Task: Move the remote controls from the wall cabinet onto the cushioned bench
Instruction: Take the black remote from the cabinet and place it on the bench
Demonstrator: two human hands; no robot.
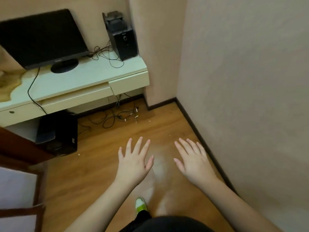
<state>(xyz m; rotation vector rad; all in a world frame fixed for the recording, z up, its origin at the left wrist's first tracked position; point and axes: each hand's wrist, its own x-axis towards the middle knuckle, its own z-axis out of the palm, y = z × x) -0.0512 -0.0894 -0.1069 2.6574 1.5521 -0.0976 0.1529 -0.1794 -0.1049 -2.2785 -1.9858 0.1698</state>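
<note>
A monitor [41,37] and speaker [122,42] stand on the desk [93,76]; a computer tower [57,133] sits beneath.

The flat black monitor [41,37] runs off the left edge. A dark wooden-framed seat with a pale cushion [16,186] is cropped at lower left. The black box under the cream tabletop [87,77] is too dark to identify.

A home room: monitor [41,37] and speaker [122,42] on a white desk [93,77], wood-look floor [103,158].
</note>
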